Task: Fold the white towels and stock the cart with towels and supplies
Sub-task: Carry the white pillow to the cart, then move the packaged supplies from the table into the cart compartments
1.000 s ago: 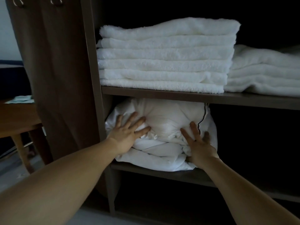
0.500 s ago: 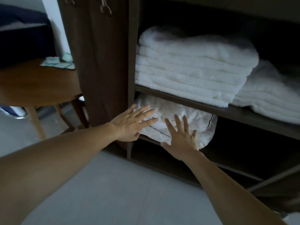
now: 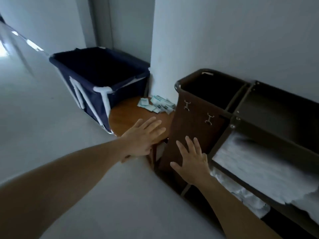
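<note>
My left hand (image 3: 144, 135) is spread flat and empty over the near edge of the one round tabletop (image 3: 127, 116). My right hand (image 3: 191, 163), equally open and empty, is at the one brown bag (image 3: 195, 121) on the cart (image 3: 276, 140); whether it touches I cannot tell. White towels (image 3: 259, 169) lie on the cart's shelf, too blurred to count. A few sachets (image 3: 155, 103) lie on the tabletop, with one navy bin (image 3: 96, 75) beyond.

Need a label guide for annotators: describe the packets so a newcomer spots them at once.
Find the white pillar between the navy bin and the brown cart; a round wooden table stands at its foot. The packets lie in a pile at the table's far edge, by the pillar. They are the only small, flat, teal-and-white things here, unlike the white towels in the cart.
</note>
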Motion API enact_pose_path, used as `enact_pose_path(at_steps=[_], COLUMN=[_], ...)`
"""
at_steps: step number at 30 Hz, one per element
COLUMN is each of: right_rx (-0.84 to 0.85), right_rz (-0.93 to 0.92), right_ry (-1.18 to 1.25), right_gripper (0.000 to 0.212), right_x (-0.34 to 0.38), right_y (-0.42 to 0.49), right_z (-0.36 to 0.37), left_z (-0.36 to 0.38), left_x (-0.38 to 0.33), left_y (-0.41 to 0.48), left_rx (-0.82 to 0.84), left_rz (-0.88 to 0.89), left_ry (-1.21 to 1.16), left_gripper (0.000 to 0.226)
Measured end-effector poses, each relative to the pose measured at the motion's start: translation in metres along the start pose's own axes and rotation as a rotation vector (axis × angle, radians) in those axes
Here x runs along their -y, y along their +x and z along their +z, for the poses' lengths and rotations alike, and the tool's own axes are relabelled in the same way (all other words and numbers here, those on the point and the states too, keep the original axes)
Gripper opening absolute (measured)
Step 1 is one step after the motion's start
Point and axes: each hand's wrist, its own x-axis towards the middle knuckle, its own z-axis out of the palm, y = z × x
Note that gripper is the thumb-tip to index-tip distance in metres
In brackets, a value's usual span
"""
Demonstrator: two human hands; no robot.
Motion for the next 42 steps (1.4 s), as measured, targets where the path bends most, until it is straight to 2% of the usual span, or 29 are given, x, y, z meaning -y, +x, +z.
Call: enact_pose_path(at_steps=[5,11,19,22,31,36,42], right_rx=[0.010,0.048,0.161,0.227,0.274,0.328,0.435], right_rz=[-0.060,-0.090,-0.069,-0.045,-0.043,0.055,0.236], right_ry=[-0.041,-0.040,0.041,0.095,0.089,0.095,0.152], right_gripper=[0.076,0.076,0.076,0.077,0.077,0.077,0.074], right_x=[0.047,0.063,0.072,0.082,0.106,0.118,0.129], right_y=[0.028,0.078,0.216,0.277,0.429,0.518,0.613], right_z=[-0.043,-0.043,-0.011,-0.005,-0.018,0.005,0.035], left_z=[-0.022,-0.005,0.043,0.058,0.110,0.168,0.235], left_x=[0.055,0.098,0.186,0.221,0.340,0.403,0.472], left_y=[-0.034,-0.018,0.084,0.117,0.201,0.269,0.349], left_rx=[-0.013,0.016,0.113,0.208,0.231,0.272,0.401], left_rz=[-0.125,-0.176,-0.189,-0.189,-0.258,-0.200,-0.115], left_ry=[-0.063,-0.087,-0.104,-0.116,-0.260,-0.366,-0.497], left_gripper=[0.088,0.091,0.090,0.092,0.092,0.092,0.090])
